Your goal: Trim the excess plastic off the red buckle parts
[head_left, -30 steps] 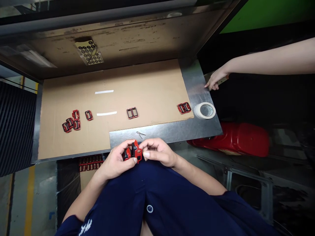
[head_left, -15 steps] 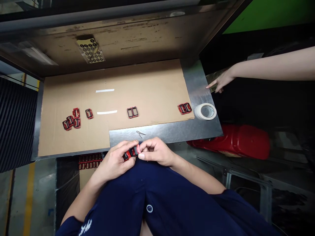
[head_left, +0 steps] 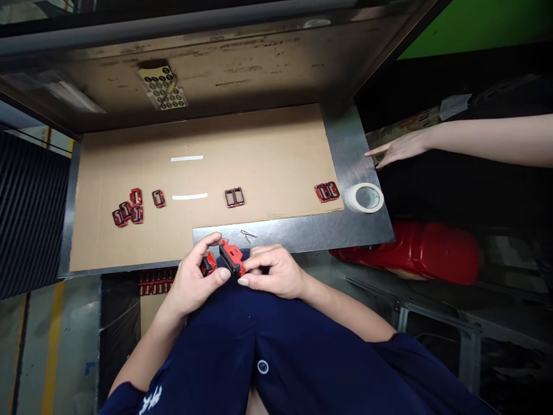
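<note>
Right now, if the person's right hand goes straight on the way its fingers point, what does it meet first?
The red buckle piece, which the right hand already seems to touch with its fingers. Depth is hard to judge from this view.

Your left hand [head_left: 194, 282] grips a small red-and-black plastic buckle piece [head_left: 208, 264] at six o'clock. Your right hand [head_left: 276, 271] holds a larger red-and-black buckle piece [head_left: 231, 257] just beside it. At two o'clock, a co-worker's hand [head_left: 401, 148] reaches near a masking tape roll [head_left: 367, 197].
</note>
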Tool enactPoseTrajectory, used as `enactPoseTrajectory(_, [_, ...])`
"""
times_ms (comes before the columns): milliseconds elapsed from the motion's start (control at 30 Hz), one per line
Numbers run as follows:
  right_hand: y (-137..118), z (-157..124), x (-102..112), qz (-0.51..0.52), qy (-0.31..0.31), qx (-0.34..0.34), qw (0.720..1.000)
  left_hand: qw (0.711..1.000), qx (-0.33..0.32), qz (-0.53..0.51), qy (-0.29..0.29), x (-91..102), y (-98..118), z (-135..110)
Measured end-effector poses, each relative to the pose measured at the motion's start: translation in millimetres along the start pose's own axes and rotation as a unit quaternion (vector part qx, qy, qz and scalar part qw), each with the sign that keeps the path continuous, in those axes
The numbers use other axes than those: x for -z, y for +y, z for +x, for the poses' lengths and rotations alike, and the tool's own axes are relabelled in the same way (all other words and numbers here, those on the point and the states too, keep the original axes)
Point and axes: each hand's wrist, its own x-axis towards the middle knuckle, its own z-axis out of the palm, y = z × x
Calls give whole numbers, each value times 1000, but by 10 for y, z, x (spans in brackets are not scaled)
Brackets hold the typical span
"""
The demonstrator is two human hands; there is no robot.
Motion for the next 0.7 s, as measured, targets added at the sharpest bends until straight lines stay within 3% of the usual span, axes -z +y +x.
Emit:
enactPoseTrajectory(133, [36, 8, -7, -38, 3, 70, 997, 998, -4, 66, -20, -53, 67, -34])
enactPoseTrajectory(267, [72, 18, -13, -74, 10, 123, 990, 987, -50, 151, -22, -97, 122, -28])
enactPoseTrajectory(533, [48, 39, -19, -128, 19, 161, 979, 957, -169, 236, -19, -135, 110, -22])
enactPoseTrajectory(700, [32, 47, -14, -128, 11, 154, 980, 926, -261, 271, 12, -142, 123, -10])
